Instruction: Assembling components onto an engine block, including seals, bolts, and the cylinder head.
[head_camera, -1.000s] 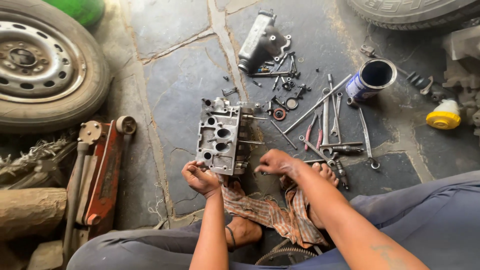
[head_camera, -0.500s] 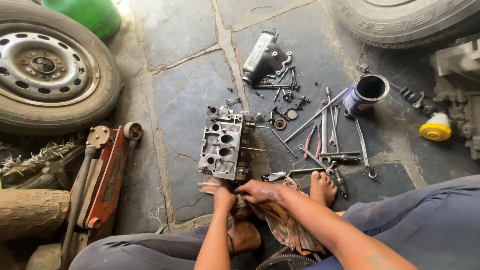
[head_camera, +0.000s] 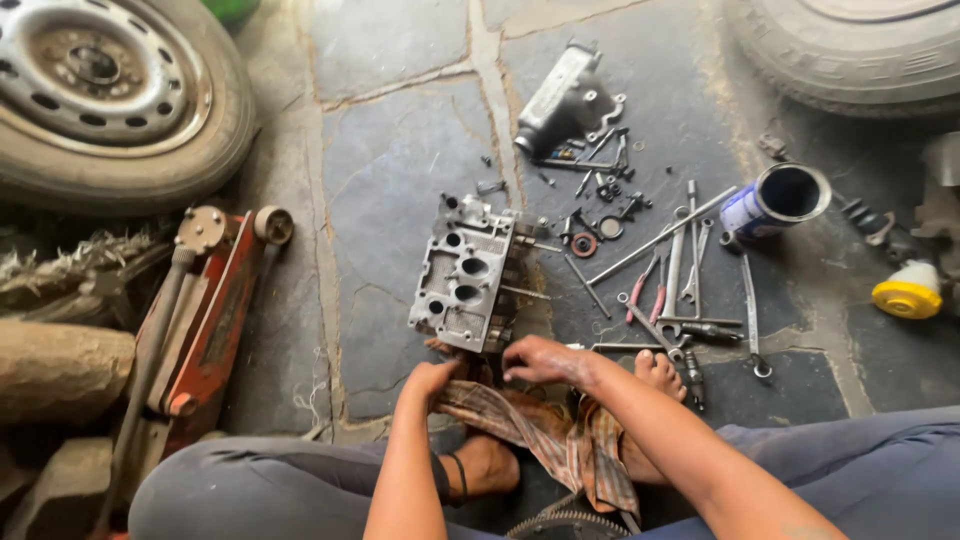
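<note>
Cloth (head_camera: 545, 425), limp and greasy, bunched in both my hands, left (head_camera: 430, 380) and right (head_camera: 540, 358), beside casting (head_camera: 465, 275) mid-floor (head_camera: 400, 180); I'd judge casting heavy, rigid, best lifted by side edges.

- There is a single view, from a camera worn on the person's head; no second view shares the scene.
- It looks steeply down and forward over the person's own lap and forearms to the stone floor (head_camera: 400, 190).
- The left hand (head_camera: 432, 380) and right hand (head_camera: 540, 360) sit low in the middle of the picture, close to the lens, where they grip a striped rag (head_camera: 545, 430).
- Just beyond the grip lies the grey engine casting (head_camera: 465, 275), at middling range.
- Farther beyond and to the right of the grip the view reaches scattered spanners (head_camera: 680, 270) and a blue can (head_camera: 775, 200).
- To the left of the grip it takes in a red floor jack (head_camera: 205, 320) and, farther off, a wheel (head_camera: 110, 90) cut by the frame edge.
</note>
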